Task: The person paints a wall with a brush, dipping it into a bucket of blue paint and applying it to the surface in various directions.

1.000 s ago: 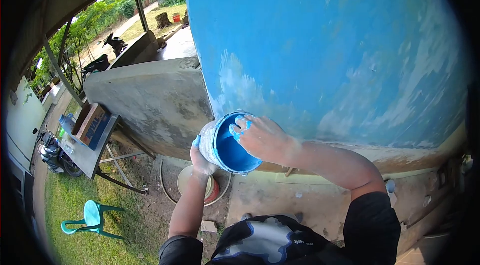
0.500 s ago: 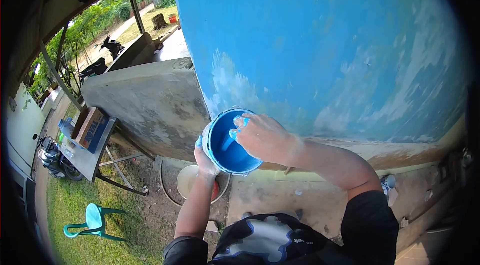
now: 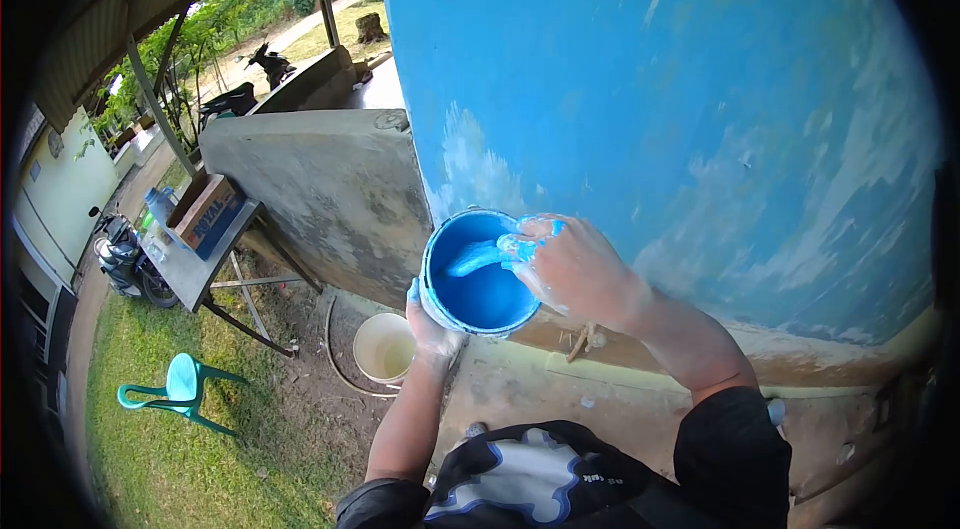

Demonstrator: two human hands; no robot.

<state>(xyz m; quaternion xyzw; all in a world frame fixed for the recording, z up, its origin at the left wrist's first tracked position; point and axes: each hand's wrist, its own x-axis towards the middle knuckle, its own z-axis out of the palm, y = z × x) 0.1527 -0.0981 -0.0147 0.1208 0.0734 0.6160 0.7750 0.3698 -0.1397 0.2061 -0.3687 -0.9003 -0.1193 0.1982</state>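
Note:
A small bucket of blue paint (image 3: 482, 314) is tilted toward me in front of the wall, its rim smeared with blue and white. My left hand (image 3: 436, 334) grips it from the lower left, with blue paint on the fingers. Over the right side of the rim, my right hand (image 3: 575, 269) is closed around a paint-coated brush (image 3: 474, 257), whose pale blue end reaches inside the bucket. Wet blue paint covers my right fingers and hides the brush's handle. The wall (image 3: 620, 109) behind is unevenly painted blue, with pale patches showing.
A low grey concrete wall (image 3: 320, 194) joins the blue one at left. Below it stand a cream bucket (image 3: 384, 349) and a hose (image 3: 335, 354). Farther left are a table (image 3: 205, 264) with a cardboard box (image 3: 208, 214), a green chair (image 3: 182, 381) and a motorcycle (image 3: 125, 259).
My view has shifted, so the surroundings appear farther right. My right hand has drawn back rightward from inside the bucket, and more of the pale blue brush end shows.

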